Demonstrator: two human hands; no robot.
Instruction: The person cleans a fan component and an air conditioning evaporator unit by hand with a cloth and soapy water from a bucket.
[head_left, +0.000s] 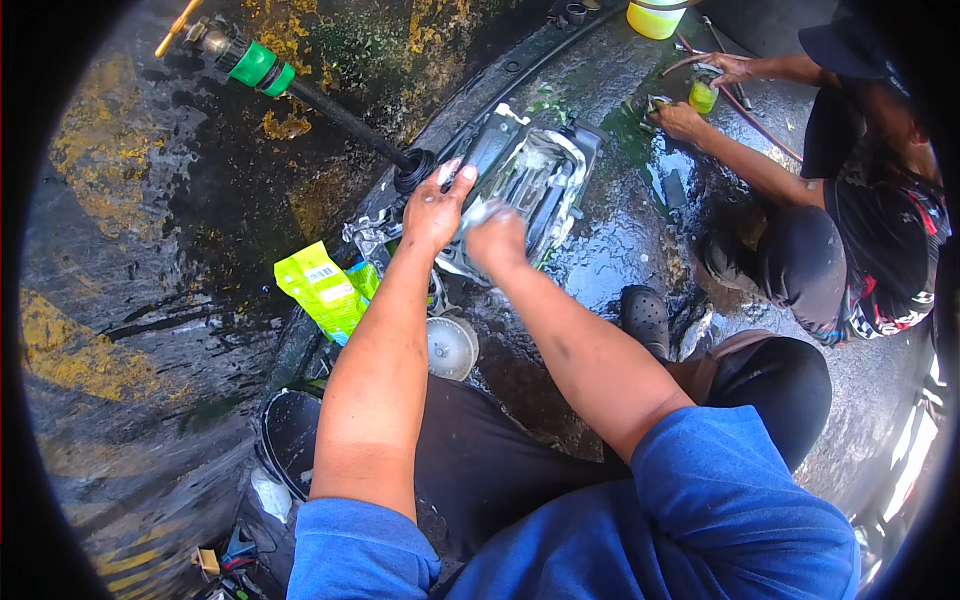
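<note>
A dark plastic part with a recessed middle (546, 180), streaked with whitish lather, lies on the wet ground before me. My left hand (439, 204) grips the near left edge of a long dark piece at its left side, thumb and fingers up. Close beside it, my right hand (495, 238) is blurred and curled over the part's near end, with something whitish at its fingers that I cannot make out. A green powder packet (321, 289) stands left of my left forearm. Below my hands is a round, pale translucent disc-like thing (451, 348).
A black hose with a green connector (261, 69) runs from a brass tap at the upper left. A black bucket (289, 435) stands by my left leg. At the right a co-worker's hands (679, 121) handle small parts near a yellow bucket (654, 20).
</note>
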